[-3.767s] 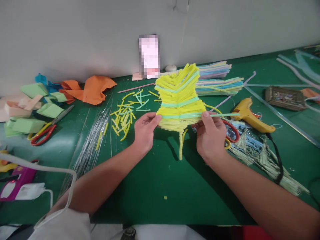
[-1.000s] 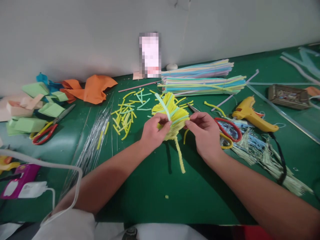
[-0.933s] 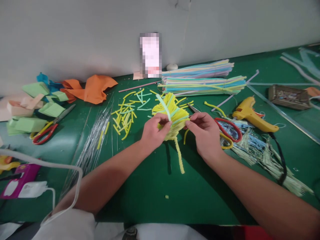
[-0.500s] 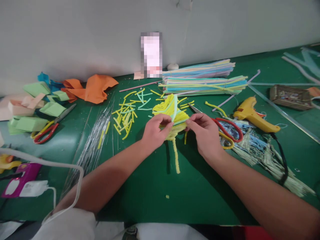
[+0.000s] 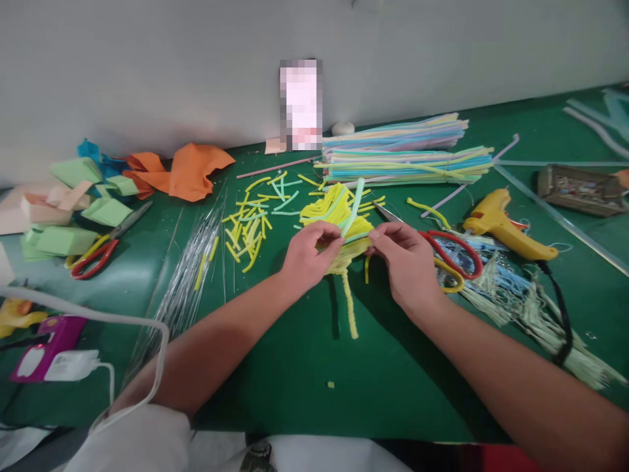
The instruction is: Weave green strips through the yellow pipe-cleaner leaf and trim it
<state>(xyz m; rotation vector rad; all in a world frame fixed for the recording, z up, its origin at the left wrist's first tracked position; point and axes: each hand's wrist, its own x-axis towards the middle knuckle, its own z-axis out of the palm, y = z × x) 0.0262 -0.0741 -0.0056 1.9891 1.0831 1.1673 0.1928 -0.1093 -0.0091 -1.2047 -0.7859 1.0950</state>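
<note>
Between my hands is a leaf shape [image 5: 322, 208] made of yellow pipe cleaners laid side by side, with a fuzzy yellow stem [image 5: 350, 307] hanging below. My left hand [image 5: 310, 254] pinches its left side. A mint-green pipe cleaner [image 5: 354, 204] sticks up from the leaf beside those fingertips, and more mint green runs across the yellow. At the right edge, the fingers of my right hand [image 5: 410, 262] are closed on the leaf; the exact grip is partly hidden. Scissors with red and yellow handles [image 5: 457, 254] lie just beyond my right hand.
Cut yellow and mint pieces [image 5: 248, 226] lie scattered behind my left hand, near thin wires [image 5: 189, 262]. Bundled pipe cleaners [image 5: 407, 164] lie at the back. A yellow glue gun [image 5: 511, 226] rests on the right; more scissors [image 5: 98, 255] and folded papers [image 5: 63, 242] are left.
The mint-green pipe cleaner's free end has swung from nearly upright and curved to leaning right. Both hands keep hold of the leaf; the whole view has shifted slightly.
</note>
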